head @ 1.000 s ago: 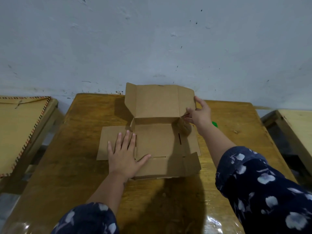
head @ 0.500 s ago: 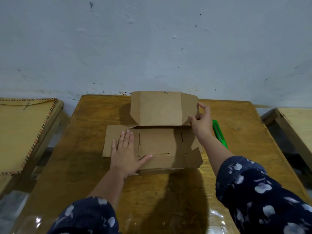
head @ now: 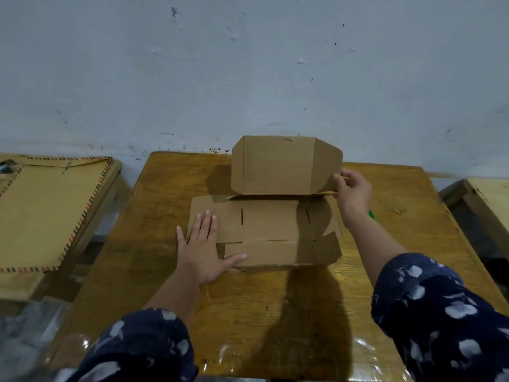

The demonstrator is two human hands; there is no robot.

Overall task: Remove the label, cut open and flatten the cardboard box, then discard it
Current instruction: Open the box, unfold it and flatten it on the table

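Left hand [head: 202, 248], fingers spread wide and palm down, presses flat on the left part of the unfolded cardboard box [head: 264, 230]. Right hand [head: 351, 191] pinches the right edge of the box's far panel between thumb and fingers, holding that panel upright with its side flaps bent. The remaining panels lie flat on the wooden table [head: 165, 271], near its far edge and close to the pale wall [head: 248, 64]. A green object [head: 372, 215], mostly hidden, shows just beside the right wrist. Both forearms emerge from dark patterned sleeves [head: 440, 312]. Other wooden furniture [head: 49, 210] stands on either side.
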